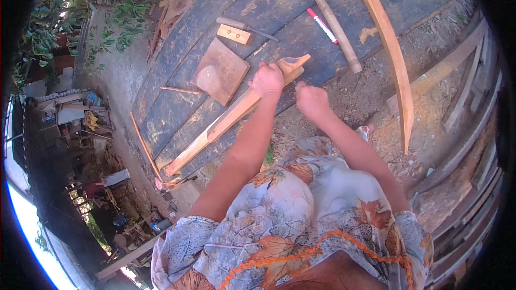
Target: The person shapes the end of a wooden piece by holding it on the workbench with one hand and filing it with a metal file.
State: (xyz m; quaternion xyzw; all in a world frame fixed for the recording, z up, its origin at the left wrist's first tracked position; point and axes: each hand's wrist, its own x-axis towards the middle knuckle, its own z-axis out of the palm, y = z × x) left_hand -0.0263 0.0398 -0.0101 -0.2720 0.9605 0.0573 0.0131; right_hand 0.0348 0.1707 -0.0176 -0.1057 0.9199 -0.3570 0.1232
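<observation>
A long shaped piece of wood lies slantwise on the dark bench, with a curved notch at its upper right end. My left hand is closed over the piece near that end; what its fingers grip is hidden. Just right of the wood, my right hand is closed in a fist, thumb side toward the piece. A thin metal bit shows at its fingertips, too small to name. Left of the piece lie a flat square board, a small block with two holes and a wooden-handled file.
The dark plank bench also bears a red-capped marker and a round wooden stick. A long curved timber crosses its right end. Wood shavings cover the ground, with stacked timbers at right and leafy branches upper left.
</observation>
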